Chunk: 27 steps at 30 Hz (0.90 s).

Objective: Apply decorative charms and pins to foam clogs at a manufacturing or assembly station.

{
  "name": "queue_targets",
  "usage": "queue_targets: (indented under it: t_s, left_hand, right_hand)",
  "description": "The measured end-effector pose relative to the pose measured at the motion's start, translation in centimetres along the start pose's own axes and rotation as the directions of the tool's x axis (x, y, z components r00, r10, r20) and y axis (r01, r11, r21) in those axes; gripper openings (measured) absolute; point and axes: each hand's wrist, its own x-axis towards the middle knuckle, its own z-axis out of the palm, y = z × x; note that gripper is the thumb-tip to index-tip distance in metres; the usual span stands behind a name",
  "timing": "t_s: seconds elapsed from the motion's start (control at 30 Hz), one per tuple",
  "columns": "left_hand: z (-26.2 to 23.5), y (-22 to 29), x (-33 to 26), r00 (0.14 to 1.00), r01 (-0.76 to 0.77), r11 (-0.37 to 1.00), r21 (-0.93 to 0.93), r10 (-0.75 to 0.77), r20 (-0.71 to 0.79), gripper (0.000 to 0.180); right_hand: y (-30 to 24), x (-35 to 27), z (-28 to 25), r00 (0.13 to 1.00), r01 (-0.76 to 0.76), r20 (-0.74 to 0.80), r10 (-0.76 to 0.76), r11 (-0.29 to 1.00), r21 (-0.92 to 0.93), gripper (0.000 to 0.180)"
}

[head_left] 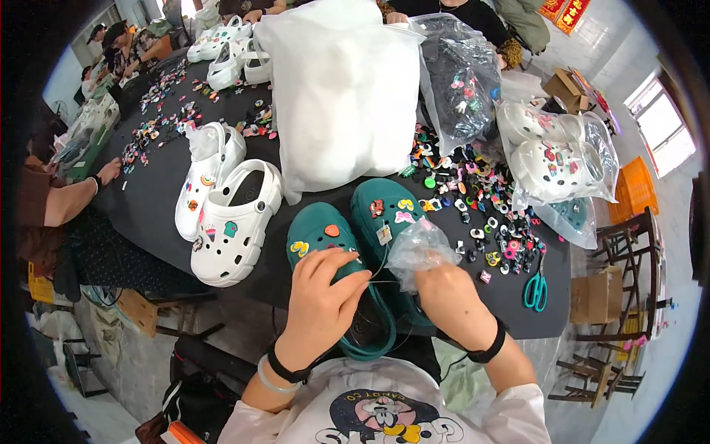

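Two dark green clogs with charms lie at the table's near edge, toes away from me. My left hand lies over the left green clog, gripping its upper with bent fingers. My right hand is closed on a crumpled clear plastic bag over the opening of the right green clog. A thin cord runs from a small tag on the right clog toward the fingers of my left hand. The right fingertips are partly hidden by the bag.
A pair of white clogs stands left. Behind is a large white bag. Many loose charms, teal scissors and bagged white clogs lie right. Another person's arm reaches in at the left; others sit beyond.
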Motion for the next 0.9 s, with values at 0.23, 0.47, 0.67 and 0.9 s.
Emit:
queue_targets:
  t_s: [0.23, 0.47, 0.67, 0.9]
  left_hand:
    - [-1.4, 1.0, -1.0, 0.999, 0.034, 0.97, -0.239, -0.034, 0.005, 0.014]
    - [-4.8, 1.8, -5.3, 0.921, 0.314, 0.245, -0.917, -0.314, 0.232, 0.007]
    - [-4.8, 2.1, -7.6, 0.914, 0.308, 0.082, -0.948, -0.302, 0.271, 0.009]
    - [-5.0, 2.6, -7.3, 0.94, 0.335, 0.176, -0.926, -0.123, 0.317, 0.01]
  right_hand:
    - [2.6, 0.9, 1.8, 0.991, 0.074, 0.094, -0.097, 0.972, 0.221, 0.014]
    - [1.3, -1.2, -1.0, 0.982, 0.114, -0.168, -0.085, 0.978, 0.174, 0.017]
    - [-0.6, -4.2, -5.1, 0.967, 0.116, -0.252, -0.042, 0.95, 0.29, 0.032]
    - [-3.0, -4.1, -0.7, 0.949, 0.249, -0.293, -0.117, 0.847, 0.47, 0.037]
